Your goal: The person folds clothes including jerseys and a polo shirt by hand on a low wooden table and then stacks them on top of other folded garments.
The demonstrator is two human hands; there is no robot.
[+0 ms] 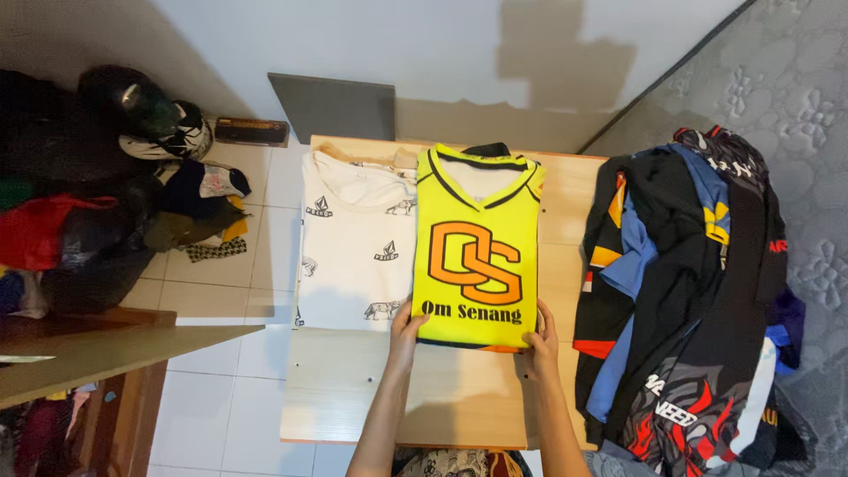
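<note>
A folded bright yellow jersey [477,212] with a large orange emblem and black trim lies lengthwise on a light wooden table [442,397]. My left hand [406,331] grips its lower left corner and my right hand [541,340] grips its lower right corner. To the left, partly under the yellow jersey, lies a folded white shirt [353,243] with small dark prints.
A heap of unfolded dark, blue and red jerseys [689,291] covers the table's right side and hangs over the edge. Clothes, bags and a helmet [141,110] pile up on the tiled floor at left. A wooden board [106,349] juts in at lower left. A grey patterned mattress [795,106] stands at right.
</note>
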